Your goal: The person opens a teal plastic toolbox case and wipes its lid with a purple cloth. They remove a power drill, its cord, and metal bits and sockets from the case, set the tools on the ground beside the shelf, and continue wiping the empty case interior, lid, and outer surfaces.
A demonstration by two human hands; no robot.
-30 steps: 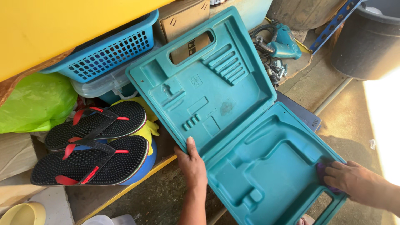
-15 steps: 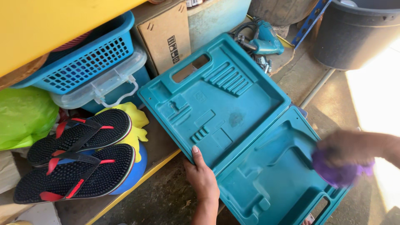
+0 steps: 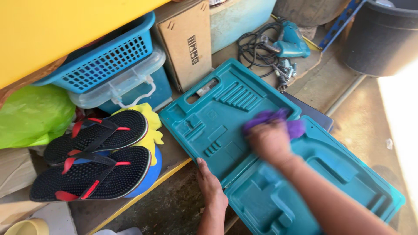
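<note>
An open teal tool case [image 3: 226,126] lies spread flat at the centre of the view, its two moulded halves hinged along a line running from 7 o'clock to 1 o'clock. The left hand [image 3: 212,188] sits at the 6 o'clock edge of the lid half, its grip clamped on the rim with the thumb lying on the inner face. The right hand [image 3: 269,140], blurred, reaches in from 4 o'clock and presses a purple cloth [image 3: 270,118] against the lid half near the hinge; its grip is closed on the cloth, which shows bunched at the hand's 12 o'clock side. At 9 o'clock from the case lie two black sandals with red straps [image 3: 93,154] on a yellow and blue thing. A blue basket [image 3: 106,61] sits at 10 o'clock, a cardboard box [image 3: 187,41] at 12 o'clock, and a teal power drill [image 3: 289,41] with its black cord at 1 o'clock.
</note>
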